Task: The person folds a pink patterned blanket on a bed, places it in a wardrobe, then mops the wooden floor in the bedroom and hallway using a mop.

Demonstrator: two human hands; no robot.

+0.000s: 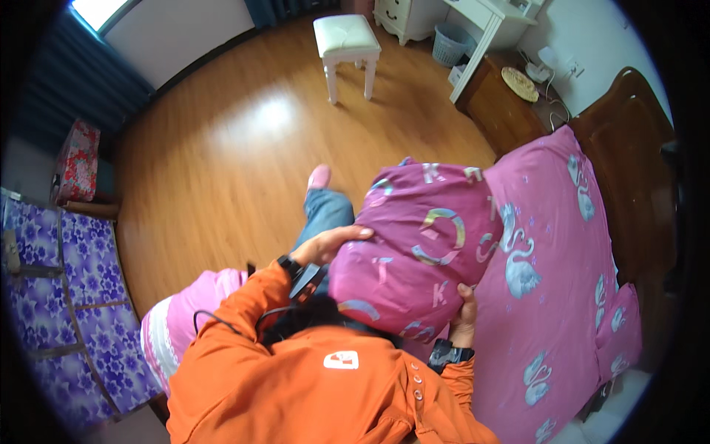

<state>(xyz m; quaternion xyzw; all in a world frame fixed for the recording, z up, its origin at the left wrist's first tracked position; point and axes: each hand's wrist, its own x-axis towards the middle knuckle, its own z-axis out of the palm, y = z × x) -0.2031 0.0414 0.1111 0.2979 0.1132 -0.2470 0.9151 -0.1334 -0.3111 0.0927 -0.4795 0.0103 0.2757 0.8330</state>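
Note:
A magenta pillow (413,250) printed with pale letters rests against my front, above the edge of the bed. My left hand (331,242) grips its left side, thumb on top and the other fingers hidden beneath. The near right side of the pillow is held by my right hand (465,312), whose thumb shows on the fabric while its fingers are mostly hidden. To the right, a pink sheet (493,333) with printed swans covers the bed and touches the pillow. Both wrists carry dark straps.
Ahead on the wooden floor (222,183) stands a white padded stool (348,41). A wooden nightstand (488,102) and a headboard (627,166) are at the right. A mesh wastebasket (450,45) sits beneath a white desk. Purple floral storage (100,261) stands at the left.

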